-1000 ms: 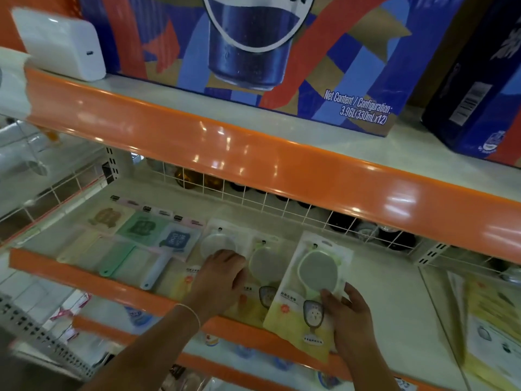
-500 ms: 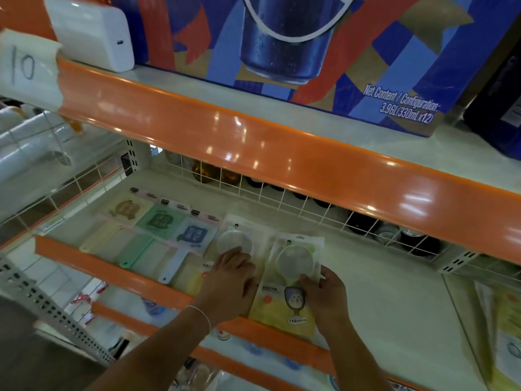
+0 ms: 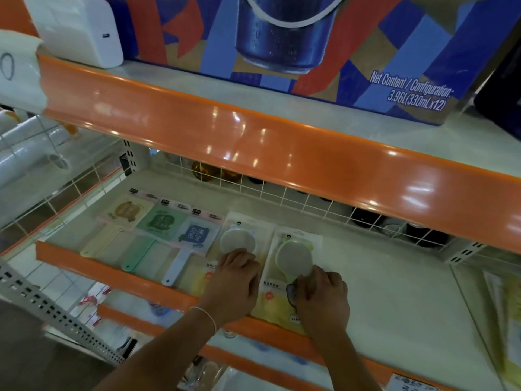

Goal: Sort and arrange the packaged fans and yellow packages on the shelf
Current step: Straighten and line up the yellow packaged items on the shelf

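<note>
**Both hands on two yellow packages at the shelf's front edge**

We look down on a pale shelf [image 3: 394,292] with an orange front lip. Two yellow packages lie side by side near the middle of its front edge, each a clear-topped pouch fading to yellow at the bottom, with a round whitish disc showing through the upper half. The left yellow package [image 3: 239,238] sits just beside the right yellow package [image 3: 293,258], whose disc has a pale green rim and whose lower panel carries small printed figures. To their left, toward the shelf's left end, three packaged fans lie in a row with handles pointing at the front edge: a cream fan [image 3: 125,211], a green fan [image 3: 160,221] and a blue-and-white fan [image 3: 197,235].

Our left hand [image 3: 234,283] rests palm down on the lower half of the left package, fingers curled over it up to the disc's edge. Our right hand [image 3: 321,294] lies on the right package, fingers bent and pinching at the disc's lower rim. A thin white band circles the left wrist.

Both hands hide the print on the packages' lower halves, and we cannot read the small text. More yellow packs at the shelf's right end [image 3: 507,320] are blurred and cut off. A blue drinks carton [image 3: 310,38] stands on the shelf above.
</note>
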### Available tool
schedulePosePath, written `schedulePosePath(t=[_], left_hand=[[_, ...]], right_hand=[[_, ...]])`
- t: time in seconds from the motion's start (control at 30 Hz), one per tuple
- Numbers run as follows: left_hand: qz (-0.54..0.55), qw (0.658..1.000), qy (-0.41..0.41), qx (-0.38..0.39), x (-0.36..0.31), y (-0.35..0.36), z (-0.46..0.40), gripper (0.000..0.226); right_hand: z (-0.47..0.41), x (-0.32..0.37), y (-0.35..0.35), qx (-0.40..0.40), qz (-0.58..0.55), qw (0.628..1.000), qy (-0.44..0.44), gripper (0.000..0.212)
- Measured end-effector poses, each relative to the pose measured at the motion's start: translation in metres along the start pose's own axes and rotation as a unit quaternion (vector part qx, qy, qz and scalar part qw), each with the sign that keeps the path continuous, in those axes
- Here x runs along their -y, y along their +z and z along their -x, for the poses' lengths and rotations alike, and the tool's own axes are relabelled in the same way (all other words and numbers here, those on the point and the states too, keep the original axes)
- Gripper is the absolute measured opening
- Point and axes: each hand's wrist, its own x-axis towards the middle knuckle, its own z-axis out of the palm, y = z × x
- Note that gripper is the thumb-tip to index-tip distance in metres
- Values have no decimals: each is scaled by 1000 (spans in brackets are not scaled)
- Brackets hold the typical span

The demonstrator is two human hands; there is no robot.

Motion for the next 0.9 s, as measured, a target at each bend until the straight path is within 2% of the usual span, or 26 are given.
schedulePosePath(t=[0.27, 0.5, 0.9], left_hand=[[-12, 1000, 1, -4, 1, 1, -1, 28], [-22, 1000, 4, 1, 3, 3, 0, 25], [-19, 1000, -2, 2, 3, 3, 1, 29]], right_hand=[[0, -2, -2, 0, -29, 999, -18, 38], [1, -4, 0, -20, -43, 998, -28, 41], [3, 0, -6, 4, -39, 999, -33, 44]])
